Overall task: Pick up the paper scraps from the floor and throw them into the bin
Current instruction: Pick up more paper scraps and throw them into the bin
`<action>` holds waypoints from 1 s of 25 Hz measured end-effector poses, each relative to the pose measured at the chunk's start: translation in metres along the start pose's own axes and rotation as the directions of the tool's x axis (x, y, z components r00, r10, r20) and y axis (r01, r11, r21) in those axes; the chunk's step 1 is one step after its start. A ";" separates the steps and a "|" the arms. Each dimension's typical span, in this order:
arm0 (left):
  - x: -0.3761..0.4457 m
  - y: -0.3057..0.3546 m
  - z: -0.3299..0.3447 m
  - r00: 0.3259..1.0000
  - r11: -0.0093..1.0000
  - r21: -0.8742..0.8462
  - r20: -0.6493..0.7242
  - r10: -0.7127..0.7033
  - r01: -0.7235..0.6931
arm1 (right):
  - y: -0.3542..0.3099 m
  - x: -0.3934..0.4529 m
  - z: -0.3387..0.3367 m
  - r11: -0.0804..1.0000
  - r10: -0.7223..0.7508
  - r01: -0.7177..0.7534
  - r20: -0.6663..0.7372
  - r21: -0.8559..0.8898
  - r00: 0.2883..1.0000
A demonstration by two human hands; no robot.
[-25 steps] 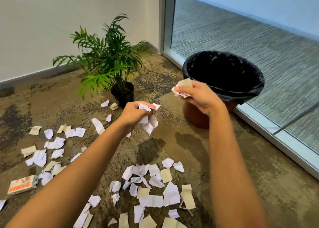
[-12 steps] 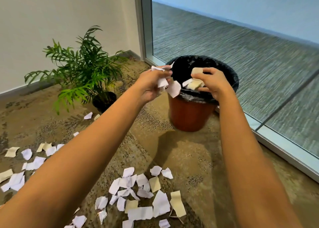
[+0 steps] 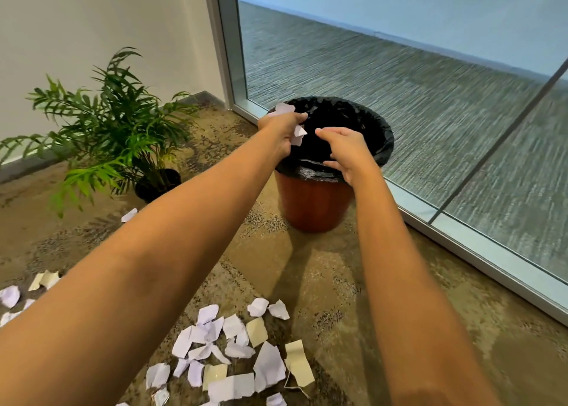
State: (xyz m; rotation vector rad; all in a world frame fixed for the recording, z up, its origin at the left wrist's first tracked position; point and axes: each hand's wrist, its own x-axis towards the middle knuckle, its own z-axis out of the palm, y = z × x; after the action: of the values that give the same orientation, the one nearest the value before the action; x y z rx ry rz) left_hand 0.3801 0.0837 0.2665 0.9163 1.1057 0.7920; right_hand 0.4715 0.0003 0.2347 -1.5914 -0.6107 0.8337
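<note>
**Over the bin: one hand full, one hand empty**

Above the bin (image 3: 313, 202), both arms are stretched out side by side. Left hand (image 3: 281, 129) sits over the near-left part of the rim, fingers clenched around a bunch of white paper scraps (image 3: 298, 132); one piece pokes up above the knuckles, another hangs down between thumb and fingers, right over the black liner (image 3: 362, 119). Right hand (image 3: 347, 152) is just beside it, over the mouth of the bin, fingers loosely spread and curled downward, and nothing shows in its grip.

The bin itself is reddish-brown, lined in black plastic, standing on the patterned carpet (image 3: 353, 298) close to the glass wall (image 3: 399, 76) and its metal frame.

Down on the floor, plenty is left: a loose heap of white and cream scraps (image 3: 233, 347) lies between the two forearms, near the bottom edge, well apart from the bin. More pieces (image 3: 43, 279) sit out to the far left, partly hidden by the left forearm. A potted plant (image 3: 113, 132) stands by the wall, left of the bin, with a single scrap (image 3: 129, 215) near its pot.
</note>
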 end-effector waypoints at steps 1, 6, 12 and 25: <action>0.001 0.004 0.001 0.998 0.998 0.057 0.047 -0.037 0.034 | 0.000 -0.001 -0.001 1.000 0.001 -0.001 0.004 0.005 1.000; 0.001 0.020 -0.006 0.995 0.970 0.242 0.099 -0.033 0.008 | -0.002 -0.003 -0.005 0.999 0.006 -0.006 0.014 0.032 1.000; 0.004 0.015 -0.047 0.974 0.963 0.145 0.030 0.226 -0.228 | 0.000 -0.005 0.002 0.990 -0.114 0.106 -0.086 -0.097 0.990; -0.009 -0.194 -0.221 0.960 0.795 0.600 -0.155 0.233 -0.096 | 0.073 -0.029 0.132 0.562 -0.708 0.725 0.221 -0.398 0.670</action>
State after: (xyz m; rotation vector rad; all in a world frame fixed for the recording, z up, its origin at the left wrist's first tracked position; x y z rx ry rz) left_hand 0.1809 0.0406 0.0543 1.4934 1.5280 0.7112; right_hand 0.3452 0.0449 0.1600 -1.5159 -1.4568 0.0733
